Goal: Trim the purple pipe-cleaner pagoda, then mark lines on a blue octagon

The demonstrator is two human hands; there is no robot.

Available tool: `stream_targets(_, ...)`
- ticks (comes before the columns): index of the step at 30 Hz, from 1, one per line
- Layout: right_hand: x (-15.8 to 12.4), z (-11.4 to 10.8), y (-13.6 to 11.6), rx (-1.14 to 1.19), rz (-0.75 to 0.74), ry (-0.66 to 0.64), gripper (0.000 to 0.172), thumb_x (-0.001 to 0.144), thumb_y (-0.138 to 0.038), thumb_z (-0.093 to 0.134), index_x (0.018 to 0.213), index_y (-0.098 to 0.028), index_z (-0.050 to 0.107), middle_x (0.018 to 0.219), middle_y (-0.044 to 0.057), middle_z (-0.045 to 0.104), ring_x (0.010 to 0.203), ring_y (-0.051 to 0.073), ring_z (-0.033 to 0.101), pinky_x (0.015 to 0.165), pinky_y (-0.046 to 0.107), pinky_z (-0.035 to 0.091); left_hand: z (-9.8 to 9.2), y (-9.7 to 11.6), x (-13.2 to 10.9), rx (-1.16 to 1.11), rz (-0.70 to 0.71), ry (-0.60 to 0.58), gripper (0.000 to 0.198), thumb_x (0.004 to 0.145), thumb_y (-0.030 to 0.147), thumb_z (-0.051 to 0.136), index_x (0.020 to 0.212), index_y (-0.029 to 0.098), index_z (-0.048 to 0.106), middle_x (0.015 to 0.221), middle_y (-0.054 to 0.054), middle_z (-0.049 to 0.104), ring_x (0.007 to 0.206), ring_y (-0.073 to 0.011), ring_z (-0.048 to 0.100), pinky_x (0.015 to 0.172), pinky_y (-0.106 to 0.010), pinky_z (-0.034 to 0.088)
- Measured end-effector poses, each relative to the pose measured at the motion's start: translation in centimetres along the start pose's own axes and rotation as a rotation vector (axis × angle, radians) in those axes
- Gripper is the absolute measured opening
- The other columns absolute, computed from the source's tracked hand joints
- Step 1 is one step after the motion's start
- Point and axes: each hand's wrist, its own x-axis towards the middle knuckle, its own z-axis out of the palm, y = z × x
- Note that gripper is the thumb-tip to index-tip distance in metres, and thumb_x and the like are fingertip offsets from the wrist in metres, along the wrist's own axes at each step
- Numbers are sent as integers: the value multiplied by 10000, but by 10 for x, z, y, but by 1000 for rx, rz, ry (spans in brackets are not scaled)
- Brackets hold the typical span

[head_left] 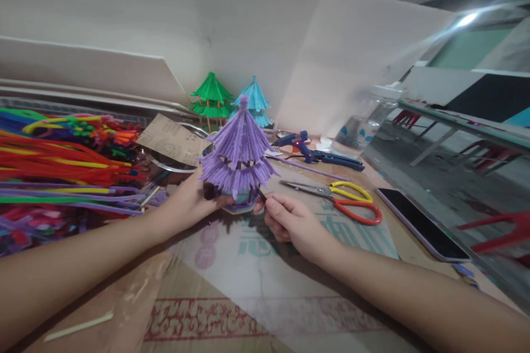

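Observation:
A purple two-tiered pagoda model (244, 140), made of fuzzy pipe cleaners, stands upright in front of me, held a little above the table. My left hand (201, 196) is closed round its base from the left, and the fingers are partly hidden behind the lower roof. At the right side of the base, my right hand (292, 223) pinches a thin dark stick-like piece (261, 195), whose tip points at the model under the lower roof. Whether that tip touches the model I cannot tell. Scissors (331, 190) with one yellow and one red handle lie right of my right hand.
Green (211, 88) and blue (254, 96) pagoda models stand behind. Colourful pipe cleaners (62, 157) fill the left side. A cardboard piece (174, 139) lies on a metal tray. A blue glue gun (300, 146), phone (422, 223) and clear plastic jar (370, 116) are on the right.

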Motion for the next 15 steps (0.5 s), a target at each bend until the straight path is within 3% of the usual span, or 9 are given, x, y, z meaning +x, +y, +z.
stream_targets(8, 0, -2, 0, 23, 5, 8, 514, 726, -666, 712, 842, -187, 566, 494, -125, 325, 413, 51, 192, 383, 203, 100, 2, -8, -3, -73, -11, -30, 613, 869, 478, 635, 1371, 179, 450, 1375, -157, 594, 1327, -328, 530, 1130, -497, 428)
stream_targets(15, 0, -2, -1, 35, 14, 11, 537, 710, -678, 727, 840, -182, 567, 492, -131, 312, 411, 49, 191, 382, 201, 104, 0, -5, -3, -20, -38, -52, 567, 886, 486, 588, 1351, 179, 482, 1310, -142, 633, 1235, -313, 598, 1090, -481, 466)
